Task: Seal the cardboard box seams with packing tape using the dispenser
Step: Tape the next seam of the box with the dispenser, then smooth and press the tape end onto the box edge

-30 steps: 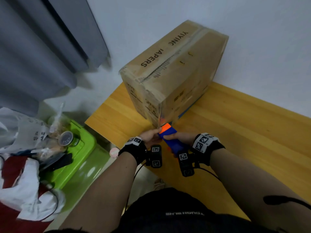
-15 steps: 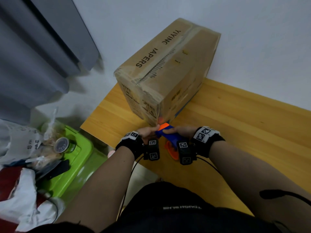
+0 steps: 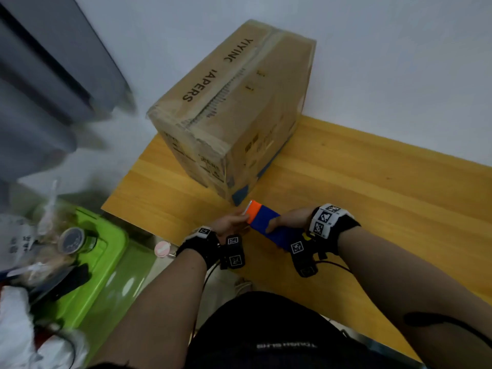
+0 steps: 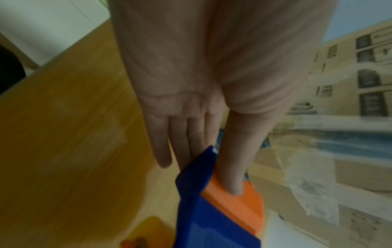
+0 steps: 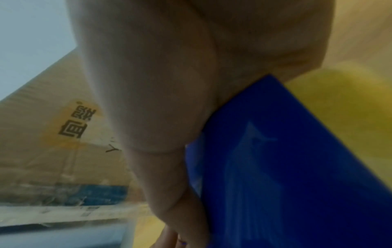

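A brown cardboard box (image 3: pixel 239 102) stands on the wooden table (image 3: pixel 372 195), its top seam covered with old clear tape. The blue tape dispenser (image 3: pixel 269 225) with an orange tip lies low, just in front of the box's near bottom corner. My left hand (image 3: pixel 229 222) pinches the orange tip; in the left wrist view its thumb (image 4: pixel 233 167) presses on the orange part, with the fingers behind the blue body. My right hand (image 3: pixel 283 221) grips the blue body (image 5: pixel 286 167). A loose strip of clear tape (image 4: pixel 307 176) lies on the box side.
A green plastic bin (image 3: pixel 106 249) stands left of the table, with a tape roll (image 3: pixel 71 239) and bags on it. Grey curtains (image 3: pixel 40 89) hang at the far left. The box sits near a pale wall (image 3: pixel 399 62). Bare wood stretches to the right.
Both hands keep hold of the dispenser by the box's near corner. It has come slightly back from the corner and lies flatter. The head view has shifted.
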